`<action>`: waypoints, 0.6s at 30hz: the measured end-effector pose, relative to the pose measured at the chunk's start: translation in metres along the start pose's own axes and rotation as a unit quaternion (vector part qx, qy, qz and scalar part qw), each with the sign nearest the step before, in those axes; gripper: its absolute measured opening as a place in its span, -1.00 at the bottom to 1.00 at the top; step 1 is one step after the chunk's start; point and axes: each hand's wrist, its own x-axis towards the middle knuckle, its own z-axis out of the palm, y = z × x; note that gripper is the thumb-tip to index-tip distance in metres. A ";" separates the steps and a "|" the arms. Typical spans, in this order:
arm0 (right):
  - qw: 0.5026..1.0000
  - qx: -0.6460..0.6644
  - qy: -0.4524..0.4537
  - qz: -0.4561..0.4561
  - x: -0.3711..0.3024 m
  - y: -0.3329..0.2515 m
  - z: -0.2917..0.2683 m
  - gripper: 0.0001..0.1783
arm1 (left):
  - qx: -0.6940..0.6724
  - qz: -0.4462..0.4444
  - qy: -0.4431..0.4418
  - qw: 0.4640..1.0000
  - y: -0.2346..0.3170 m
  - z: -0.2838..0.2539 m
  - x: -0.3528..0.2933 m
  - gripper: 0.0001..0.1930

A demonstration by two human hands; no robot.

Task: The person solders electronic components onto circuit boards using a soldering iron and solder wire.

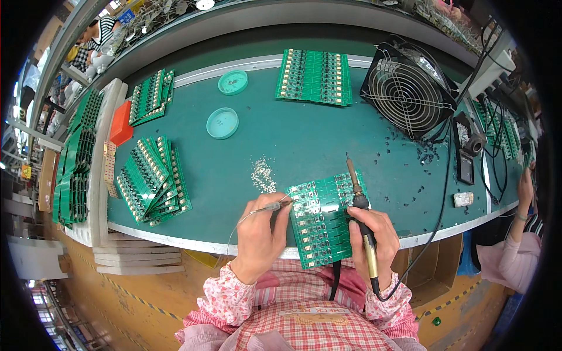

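A green circuit board panel (321, 225) with rows of small components lies in front of me, overhanging the table's near edge. My left hand (259, 238) pinches a solder wire (236, 226) that runs through a small grey tube, its end at the panel's upper left corner. My right hand (380, 234) grips the handle of a soldering iron (371, 257). The iron points away from me, its tip beyond the panel's far right corner and apart from it. The fingers of my right hand are close to the panel's right edge.
Small pale parts (263, 174) lie beyond the panel; black bits (426, 153) scatter to the right. Stacked boards (153, 180) stand left, another stack (314, 76) at the back. A fan (407, 93), an iron stand (466, 155) and two round lids (222, 123) are around. A co-worker's arm (523, 202) shows right.
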 end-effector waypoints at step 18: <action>1.000 0.008 -0.011 -0.007 0.000 0.000 0.000 -0.63 | 0.057 0.040 0.025 0.997 0.009 0.005 -0.003 -0.82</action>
